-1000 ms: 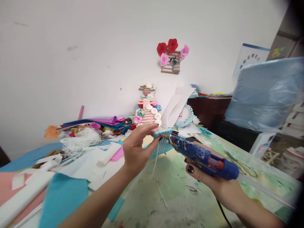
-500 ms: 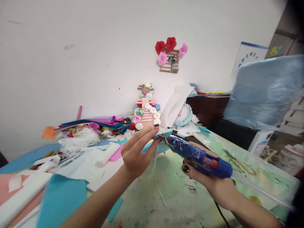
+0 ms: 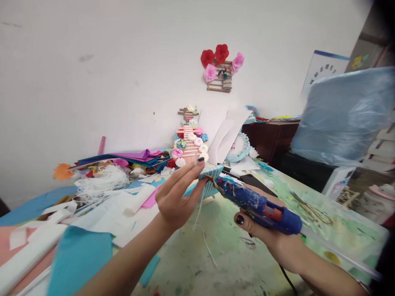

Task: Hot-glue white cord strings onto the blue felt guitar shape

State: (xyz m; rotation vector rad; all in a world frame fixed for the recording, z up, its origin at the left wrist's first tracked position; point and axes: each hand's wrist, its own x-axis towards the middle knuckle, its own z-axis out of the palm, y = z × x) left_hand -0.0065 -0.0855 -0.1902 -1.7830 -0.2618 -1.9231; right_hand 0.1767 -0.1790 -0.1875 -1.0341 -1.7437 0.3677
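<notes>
My left hand (image 3: 179, 195) pinches the edge of a light blue piece wound with white string (image 3: 212, 181), thumb below and fingertips on top. A loose tail of string (image 3: 205, 242) hangs from it onto the table. Wrapped in my right hand (image 3: 277, 238) is a blue glue gun (image 3: 259, 203), smeared with dried glue, with a clear glue stick (image 3: 342, 253) out of its back. The gun's nozzle points left and meets the piece beside my left thumb.
Paper sheets, a tangle of white string (image 3: 103, 183) and teal paper (image 3: 82, 261) cover the left side. Gold scissors (image 3: 311, 209) lie at right. Behind stand a flower-covered craft (image 3: 189, 144) and a round wreath (image 3: 239, 148). A plastic-covered chair (image 3: 342, 115) is at far right.
The view has shifted slightly. My left hand has tilted a little and the blue piece with it; the nozzle stays at its edge.
</notes>
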